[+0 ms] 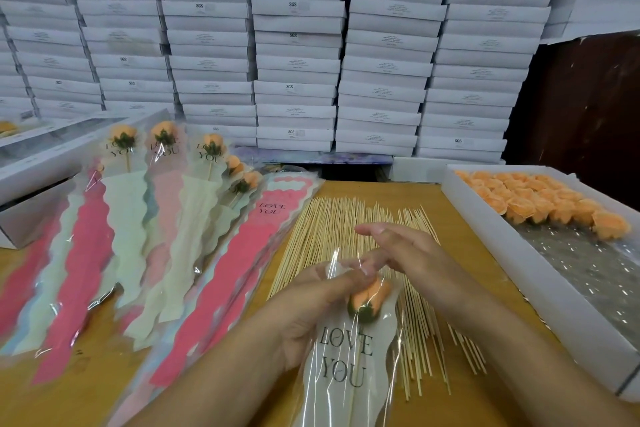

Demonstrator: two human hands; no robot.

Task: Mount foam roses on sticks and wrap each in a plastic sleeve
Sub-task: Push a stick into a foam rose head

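Note:
An orange foam rose on a thin stick sits inside a clear plastic sleeve printed "LOVE YOU", low in the middle of the view. My left hand grips the sleeve just below and beside the rose head. My right hand pinches the sleeve's top edge above the rose, its other fingers spread. Beneath both hands lies a spread of bamboo sticks on the wooden table. A white tray at the right holds several loose orange roses.
Several wrapped roses lie fanned out at the left on stacks of pink and pale sleeves. An open white box stands far left. Stacked white cartons form a wall behind the table.

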